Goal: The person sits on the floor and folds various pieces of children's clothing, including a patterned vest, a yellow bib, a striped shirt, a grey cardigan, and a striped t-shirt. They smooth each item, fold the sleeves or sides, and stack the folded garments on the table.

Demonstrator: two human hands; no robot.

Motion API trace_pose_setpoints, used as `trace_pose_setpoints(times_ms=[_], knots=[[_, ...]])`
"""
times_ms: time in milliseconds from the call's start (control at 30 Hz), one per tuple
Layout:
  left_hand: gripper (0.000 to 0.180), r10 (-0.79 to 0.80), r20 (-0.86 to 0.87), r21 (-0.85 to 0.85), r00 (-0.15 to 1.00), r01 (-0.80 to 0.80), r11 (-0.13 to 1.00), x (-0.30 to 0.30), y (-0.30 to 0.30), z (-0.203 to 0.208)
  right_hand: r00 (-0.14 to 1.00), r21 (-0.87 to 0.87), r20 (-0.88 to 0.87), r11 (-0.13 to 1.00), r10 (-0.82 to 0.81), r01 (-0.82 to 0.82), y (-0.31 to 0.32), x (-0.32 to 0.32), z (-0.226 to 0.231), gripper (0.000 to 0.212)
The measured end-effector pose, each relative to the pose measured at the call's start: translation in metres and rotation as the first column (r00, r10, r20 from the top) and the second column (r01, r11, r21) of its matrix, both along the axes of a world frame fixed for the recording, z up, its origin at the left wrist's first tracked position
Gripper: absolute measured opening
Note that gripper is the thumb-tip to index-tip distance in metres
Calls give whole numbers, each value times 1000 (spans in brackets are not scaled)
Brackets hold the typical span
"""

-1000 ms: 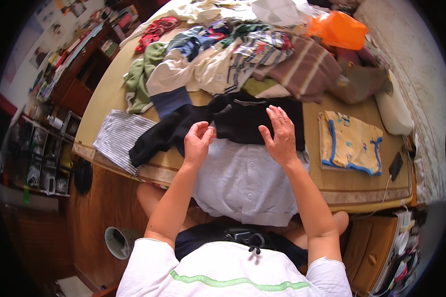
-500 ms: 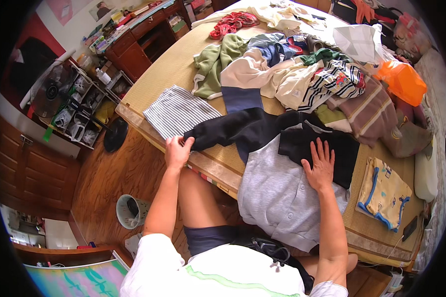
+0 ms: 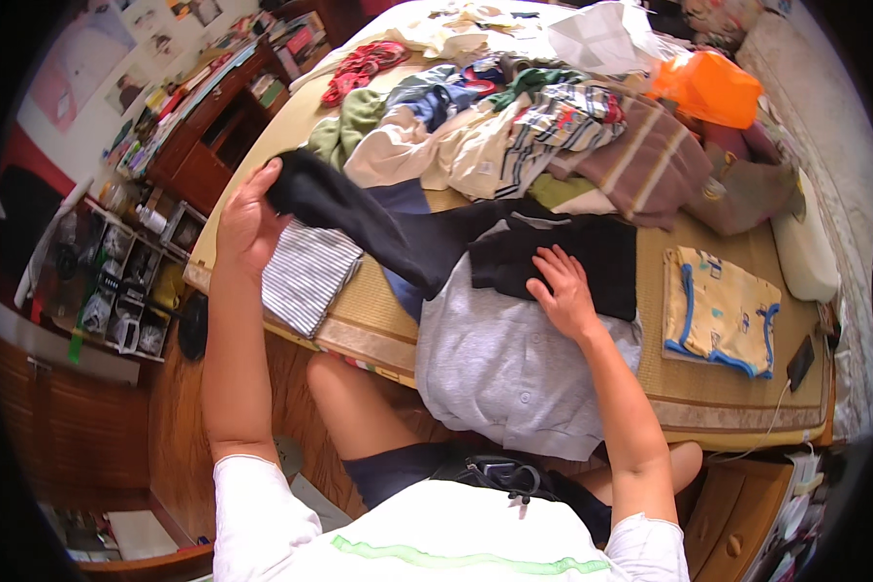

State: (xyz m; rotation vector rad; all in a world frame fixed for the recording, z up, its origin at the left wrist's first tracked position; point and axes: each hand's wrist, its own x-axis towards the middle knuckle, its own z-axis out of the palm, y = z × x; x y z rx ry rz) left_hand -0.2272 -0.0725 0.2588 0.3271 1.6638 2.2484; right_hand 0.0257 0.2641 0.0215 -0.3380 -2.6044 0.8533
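A grey garment (image 3: pixel 490 364) with buttons and black sleeves lies at the bed's near edge, its lower part hanging over. My left hand (image 3: pixel 247 221) is raised at the left and grips the cuff end of one black sleeve (image 3: pixel 359 209), which stretches up off the bed toward the garment's body. My right hand (image 3: pixel 566 296) rests flat with fingers spread on the other black part (image 3: pixel 592 252), which lies folded across the grey body. Below the lifted sleeve lies a folded grey-and-white striped cloth (image 3: pixel 306 276), partly covered from view.
A pile of mixed clothes (image 3: pixel 475 145) spreads over the far half of the bed, with an orange bag (image 3: pixel 710 89) at its right. Folded yellow clothing (image 3: pixel 720 310) with blue trim lies at the right near a black device (image 3: pixel 800 363) on a cord. A shelf (image 3: pixel 131 281) stands left.
My left hand has lifted the sleeve end up and to the left, off the bed. The right hand stays on the folded black part. The view has shifted and turned.
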Motion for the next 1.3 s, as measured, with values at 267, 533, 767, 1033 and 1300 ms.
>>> trace_pose_setpoints(times_ms=[267, 533, 767, 1033, 1300], knots=[[51, -528, -314, -112, 789, 522, 846, 131, 173, -67, 885, -991, -131, 88, -446, -102, 76, 60, -6, 71], [38, -486, -828, -551, 279, -244, 798, 141, 166, -174, 864, -752, -96, 604, -494, 262, 73, 48, 2, 49], [69, -771, -540, -833, 338, -347, 431, 93, 151, -234, 854, -222, -122, 853, -505, 473, 77, 60, -6, 49], [25, -293, -683, -632, 669, -340, 697, 168, 20, -209, 989, 410, -139, 912, 49, 13, -10, 251, 32, 37], [26, -196, -18, -540, 981, 155, 827, 255, -52, -306, 988, 671, 86, 725, 130, -154, -47, 286, -15, 43]])
